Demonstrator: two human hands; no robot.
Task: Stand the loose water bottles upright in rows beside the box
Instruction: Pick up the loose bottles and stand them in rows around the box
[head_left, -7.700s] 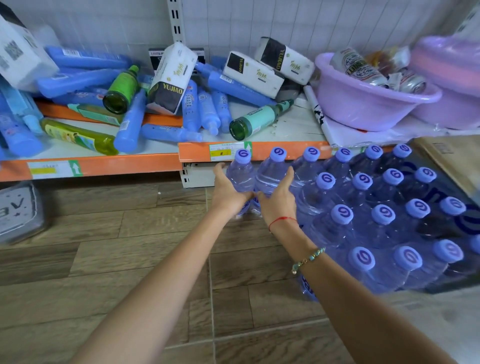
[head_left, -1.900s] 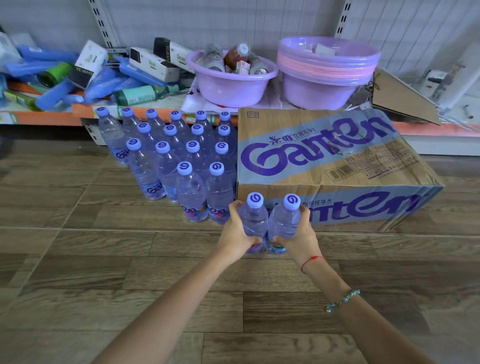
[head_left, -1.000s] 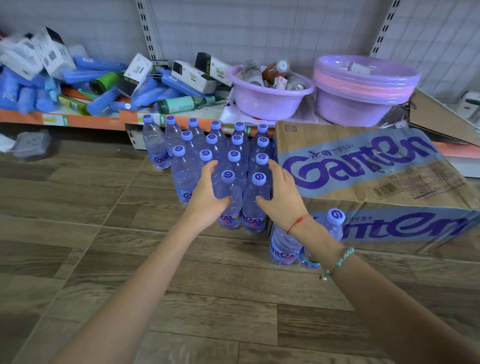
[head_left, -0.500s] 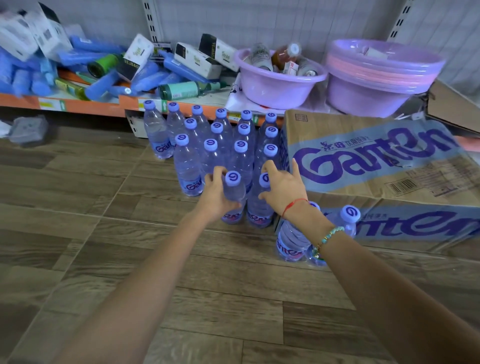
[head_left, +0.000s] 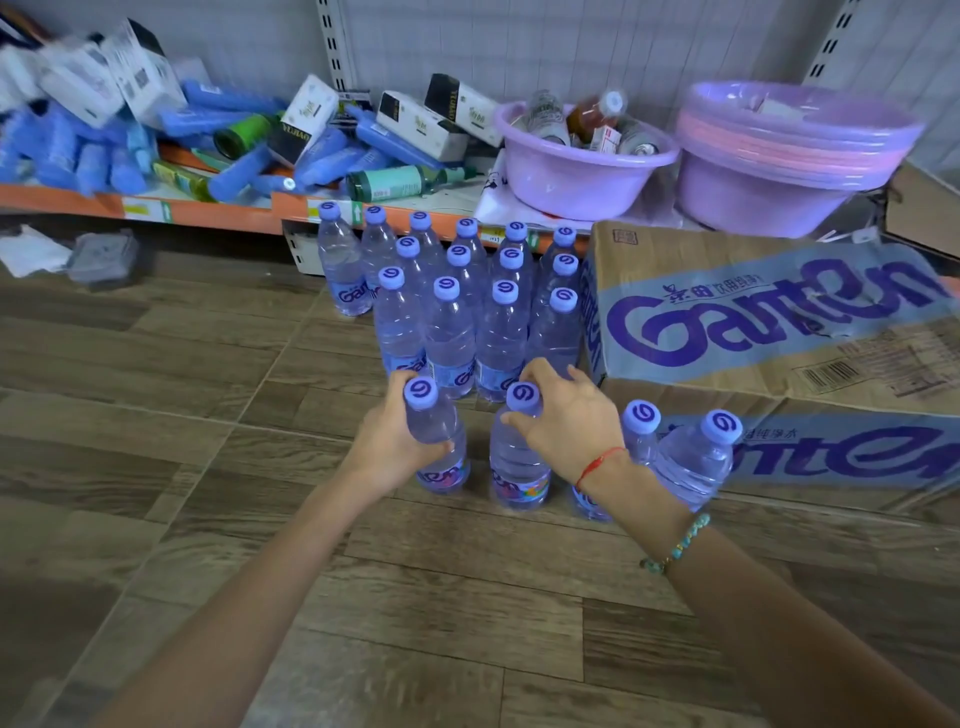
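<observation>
The left hand (head_left: 389, 441) is curled round the shoulder of a water bottle (head_left: 436, 441), fingers wrapped behind it and thumb across the front; the bottle stands upright on the wooden floor (head_left: 218, 395), its purple cap just at one o'clock from the knuckles. The right hand (head_left: 569, 418) is half closed over the top of a second bottle (head_left: 519, 467), fingertips pinching round the cap while the palm arches above; that bottle is upright too, a little apart from the first, toward three o'clock of it. Two more bottles (head_left: 691, 457) stand at three o'clock of the right wrist, touching the front of the cardboard box (head_left: 769, 332); the nearer one is partly hidden behind the wrist, the other leans slightly. At twelve o'clock of both hands the standing rows of bottles (head_left: 467, 306) fill the space against the box's left side; the lower parts of the back rows are covered by those in front, so how they meet the floor cannot be told. Beyond them runs the orange shelf (head_left: 208, 210), heaped with blue tubes and boxes, blurred; two purple basins (head_left: 582, 171) sit at one o'clock. A grey pouch (head_left: 104, 254) lies on the floor at ten o'clock, hard to make out.
</observation>
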